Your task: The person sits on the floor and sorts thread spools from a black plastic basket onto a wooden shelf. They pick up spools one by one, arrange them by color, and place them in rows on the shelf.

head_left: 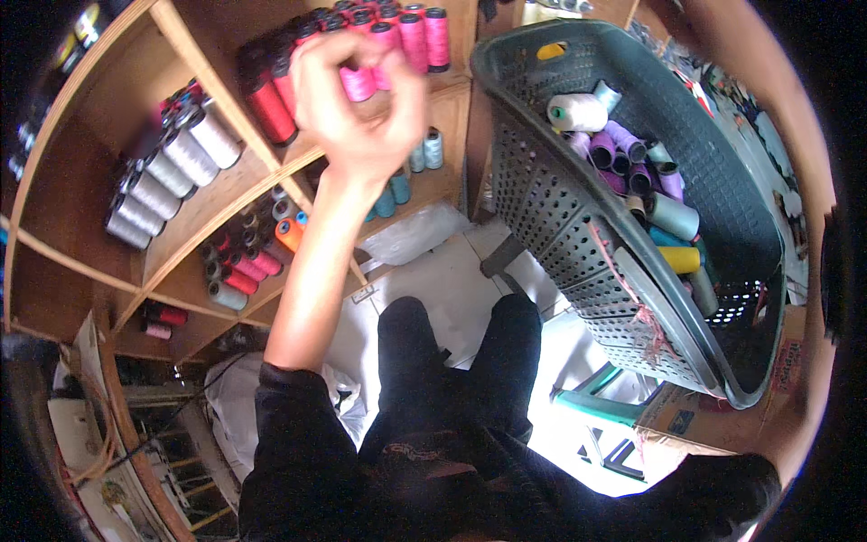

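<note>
Pink spools [413,41], several: massed in an upper compartment of the wooden shelf [213,81], red spools [271,108] beside them. Grouping by colour is, I judge, to make each shade easy to find.

Left hand [357,131], one: raised before the pink spools. Grip curled into a loose ring, gap at its middle, pink thread showing through; motion-blurred, so I cannot say whether a spool is held. Right hand: beyond sight; only its forearm [799,144] shows, so its grip is unknown.

Basket [551,208], one: dark, perforated plastic, tipped, mouth turned toward the wearer, probably for easy reach. Contents mixed: white spool [578,113], purple spools [625,140], yellow spool [679,260], lying at all angles.

Condition of the pink spools: vivid, glossy thread, dark end caps, wound thick, packed close; some hidden behind the hand.
</note>
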`<state>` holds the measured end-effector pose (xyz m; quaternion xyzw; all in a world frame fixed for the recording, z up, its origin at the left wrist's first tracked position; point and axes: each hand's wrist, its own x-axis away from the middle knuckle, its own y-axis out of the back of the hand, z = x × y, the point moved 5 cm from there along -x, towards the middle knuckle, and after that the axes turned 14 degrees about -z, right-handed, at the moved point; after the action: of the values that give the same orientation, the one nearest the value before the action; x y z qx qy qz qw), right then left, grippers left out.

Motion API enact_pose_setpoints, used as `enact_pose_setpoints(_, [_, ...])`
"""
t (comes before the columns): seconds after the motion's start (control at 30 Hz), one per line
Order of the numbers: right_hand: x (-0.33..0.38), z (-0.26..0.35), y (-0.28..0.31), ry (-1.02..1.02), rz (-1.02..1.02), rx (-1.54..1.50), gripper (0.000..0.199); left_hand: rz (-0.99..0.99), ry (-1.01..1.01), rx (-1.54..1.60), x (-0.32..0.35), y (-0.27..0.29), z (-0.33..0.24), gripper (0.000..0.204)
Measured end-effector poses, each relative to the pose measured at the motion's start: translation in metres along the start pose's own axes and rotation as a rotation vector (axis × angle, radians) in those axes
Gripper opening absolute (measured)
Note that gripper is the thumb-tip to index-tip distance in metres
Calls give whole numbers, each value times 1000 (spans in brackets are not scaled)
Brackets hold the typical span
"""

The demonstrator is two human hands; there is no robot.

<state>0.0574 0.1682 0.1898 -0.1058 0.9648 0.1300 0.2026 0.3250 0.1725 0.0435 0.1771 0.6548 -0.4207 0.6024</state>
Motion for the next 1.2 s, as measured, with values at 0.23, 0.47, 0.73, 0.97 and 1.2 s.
enact_pose_setpoints(0.23, [129, 0, 151, -245, 890, -13, 32, 128, 55, 702, -57, -203, -104, 16])
enact_pose_setpoints(0.47, [194, -6, 164, -515, 1463, 76, 19, 1218, -24, 508, -26, -301, -215, 36])
enact_pose_setpoints(0.73, [253, 33, 147, -797, 1628, -318, 25, 2074, -425, 422, 133, -298, -276, 32])
enact_pose_setpoints(0.97, [268, 153, 160, -861, 1776, -763, 44, 2205, -480, 620, 154, -265, -286, 26])
enact_pose_setpoints(1.2, [282, 174, 151, -663, 1739, -722, 49, 2083, -439, 644, 148, -255, -254, 21])
